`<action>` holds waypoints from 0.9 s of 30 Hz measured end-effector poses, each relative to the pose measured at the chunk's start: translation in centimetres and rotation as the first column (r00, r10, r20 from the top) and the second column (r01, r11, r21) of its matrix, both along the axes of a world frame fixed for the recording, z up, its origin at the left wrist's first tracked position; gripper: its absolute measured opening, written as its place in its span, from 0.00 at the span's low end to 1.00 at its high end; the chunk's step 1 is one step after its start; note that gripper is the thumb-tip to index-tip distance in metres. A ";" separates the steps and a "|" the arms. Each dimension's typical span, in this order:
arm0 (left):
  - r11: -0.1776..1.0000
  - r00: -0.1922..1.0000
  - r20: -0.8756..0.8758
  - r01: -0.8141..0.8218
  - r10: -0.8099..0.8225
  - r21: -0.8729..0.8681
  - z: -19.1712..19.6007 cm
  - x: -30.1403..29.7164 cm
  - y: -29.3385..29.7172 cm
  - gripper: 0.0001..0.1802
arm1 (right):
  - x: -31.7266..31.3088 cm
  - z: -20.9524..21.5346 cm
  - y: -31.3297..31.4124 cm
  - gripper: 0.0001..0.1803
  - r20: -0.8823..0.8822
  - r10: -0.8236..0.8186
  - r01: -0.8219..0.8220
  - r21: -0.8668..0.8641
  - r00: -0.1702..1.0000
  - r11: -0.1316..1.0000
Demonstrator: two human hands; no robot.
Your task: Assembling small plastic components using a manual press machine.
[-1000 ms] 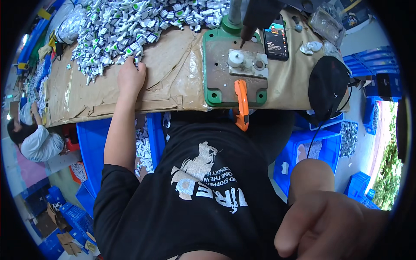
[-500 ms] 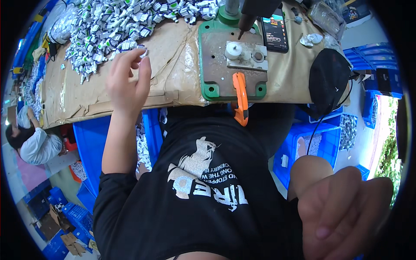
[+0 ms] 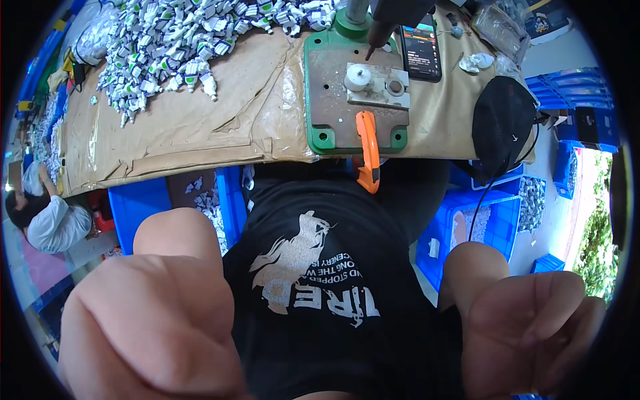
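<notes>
My left hand (image 3: 147, 327) is raised close to the camera at the lower left. Its fingers are bent inward, and whatever they may hold is hidden. At the lower right is my right hand (image 3: 527, 327), also near the camera, palm partly showing and fingers curled; no object can be made out in it. Neither hand touches the table. Beyond them stands a green-based bench press (image 3: 313, 93) with a white round piece (image 3: 358, 77) on its metal fixture plate (image 3: 380, 97). A heap of small white, blue and green plastic pieces (image 3: 167, 53) lies at the far left.
An orange-handled tool (image 3: 368, 147) overhangs the cardboard-covered table's (image 3: 220, 133) front edge. A phone (image 3: 422, 53) and a black cloth-like item (image 3: 503, 123) with a cable are at the right. Blue bins (image 3: 140, 207) stand below; another person (image 3: 57, 223) sits at far left.
My left hand has drawn back from the heap toward the camera. Several pieces it was over are now uncovered. My right hand stays low on the right, its fingers turned slightly.
</notes>
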State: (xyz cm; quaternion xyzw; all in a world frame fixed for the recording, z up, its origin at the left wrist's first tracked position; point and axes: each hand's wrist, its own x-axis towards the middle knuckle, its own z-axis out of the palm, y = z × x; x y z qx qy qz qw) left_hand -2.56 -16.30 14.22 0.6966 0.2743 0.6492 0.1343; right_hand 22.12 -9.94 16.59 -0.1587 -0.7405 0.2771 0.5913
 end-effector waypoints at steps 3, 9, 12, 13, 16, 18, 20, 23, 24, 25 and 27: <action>1.000 1.000 0.031 -0.005 0.005 0.020 -0.5 0.5 -0.4 0.11 | 1.7 0.3 -1.2 0.18 -0.003 -0.034 0.034 0.005 0.999 0.999; 0.997 0.997 0.072 -0.008 0.002 0.077 -0.4 0.5 -0.2 0.11 | 2.6 -0.5 -1.0 0.20 -0.029 -0.113 0.114 0.030 0.993 0.993; 0.994 0.996 0.089 -0.022 0.012 0.109 -0.4 0.4 0.4 0.12 | 2.2 -0.2 -0.7 0.20 -0.047 -0.140 0.142 0.045 0.989 0.989; 0.993 0.995 0.096 -0.036 0.024 0.117 -0.4 -0.1 0.3 0.12 | 2.6 -0.4 -1.1 0.21 -0.051 -0.139 0.142 0.048 0.989 0.989; 0.987 0.992 0.114 -0.065 0.049 0.148 -0.5 -0.2 0.8 0.12 | 2.2 -0.7 -0.2 0.21 -0.069 -0.150 0.154 0.061 0.986 0.986; 0.979 0.990 0.119 -0.091 0.070 0.184 -0.2 -0.1 1.3 0.13 | 1.4 -1.1 -0.2 0.22 -0.091 -0.149 0.156 0.083 0.985 0.984; 0.998 0.993 0.113 -0.037 0.031 0.048 -0.4 -0.7 1.9 0.14 | 3.2 -1.4 0.6 0.22 -0.122 -0.162 0.176 0.115 0.979 0.978; 0.942 0.933 0.134 -0.337 0.334 -0.002 -5.1 -2.5 5.7 0.04 | 0.9 -3.1 3.8 0.23 -0.405 0.066 0.011 0.184 0.912 0.983; 0.888 0.888 0.024 -0.459 0.459 -0.034 -7.0 -4.2 6.8 0.05 | 3.1 -3.9 4.8 0.21 -0.297 -0.091 0.138 0.141 0.951 0.980; 0.790 0.757 -0.300 -0.613 0.581 -0.017 -8.6 -6.3 7.8 0.08 | 5.9 -5.2 6.5 0.21 -0.124 -0.067 0.080 0.096 0.990 0.992; 0.547 0.532 -0.666 -0.808 0.523 -0.216 -11.9 -8.9 8.2 0.11 | 5.3 -9.2 10.3 0.19 -0.351 -0.307 0.313 -0.039 0.885 0.949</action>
